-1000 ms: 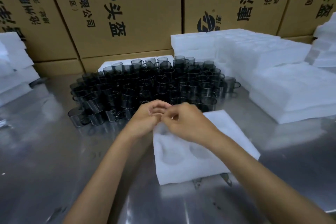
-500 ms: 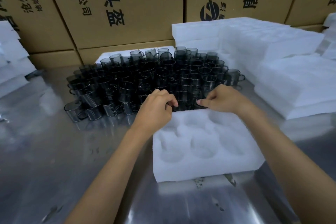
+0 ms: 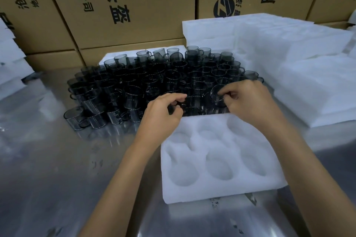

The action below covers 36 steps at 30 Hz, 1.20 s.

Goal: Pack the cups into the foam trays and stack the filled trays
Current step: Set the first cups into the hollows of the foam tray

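Note:
A white foam tray (image 3: 219, 159) with several round hollow pockets lies on the steel table in front of me, with no cups in it. Behind it stands a dense cluster of smoky grey glass cups (image 3: 154, 82) with handles. My left hand (image 3: 163, 113) curls its fingers round a cup at the near edge of the cluster. My right hand (image 3: 248, 100) pinches the rim of a tilted cup (image 3: 217, 96) at the cluster's near right.
Stacks of white foam trays (image 3: 300, 75) fill the right side, and more foam (image 3: 9, 67) sits at the far left. Another foam tray (image 3: 119, 57) lies behind the cups. Cardboard boxes (image 3: 134, 5) wall off the back. The steel table (image 3: 57, 169) is shiny.
Both hands left the foam tray's far edge and reached into the cup cluster; each now grips a cup. The right hand's cup has tipped toward me.

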Each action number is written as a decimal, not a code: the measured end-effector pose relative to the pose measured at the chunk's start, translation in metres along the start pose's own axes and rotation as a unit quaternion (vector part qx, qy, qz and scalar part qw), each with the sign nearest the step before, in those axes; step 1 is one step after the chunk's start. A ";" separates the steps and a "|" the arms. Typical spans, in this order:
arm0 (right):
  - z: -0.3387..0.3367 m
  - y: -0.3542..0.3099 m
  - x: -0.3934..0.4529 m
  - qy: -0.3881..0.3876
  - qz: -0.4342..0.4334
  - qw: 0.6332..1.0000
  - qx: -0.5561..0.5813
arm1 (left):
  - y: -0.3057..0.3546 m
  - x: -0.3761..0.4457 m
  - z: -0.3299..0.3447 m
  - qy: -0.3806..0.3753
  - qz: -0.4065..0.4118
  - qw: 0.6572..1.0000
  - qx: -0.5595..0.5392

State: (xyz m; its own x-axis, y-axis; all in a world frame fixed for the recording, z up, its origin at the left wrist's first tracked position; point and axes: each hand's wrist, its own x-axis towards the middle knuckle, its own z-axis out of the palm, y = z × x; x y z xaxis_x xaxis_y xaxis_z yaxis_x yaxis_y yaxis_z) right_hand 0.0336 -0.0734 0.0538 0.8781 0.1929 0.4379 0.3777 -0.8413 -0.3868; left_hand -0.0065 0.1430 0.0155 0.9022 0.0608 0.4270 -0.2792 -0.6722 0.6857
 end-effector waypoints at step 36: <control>0.039 -0.033 -0.023 -0.200 0.008 0.887 0.415 | 0.000 -0.022 -0.061 -0.254 -0.082 0.960 -0.084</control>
State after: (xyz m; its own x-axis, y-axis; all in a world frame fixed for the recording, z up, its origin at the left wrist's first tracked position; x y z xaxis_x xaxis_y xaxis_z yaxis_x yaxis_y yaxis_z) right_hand 0.0120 -0.0306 0.0248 0.8565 0.4877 0.1689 0.3052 -0.2147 -0.9278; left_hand -0.0457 0.1867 0.0417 0.9707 -0.2402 -0.0092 -0.1293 -0.5539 0.8225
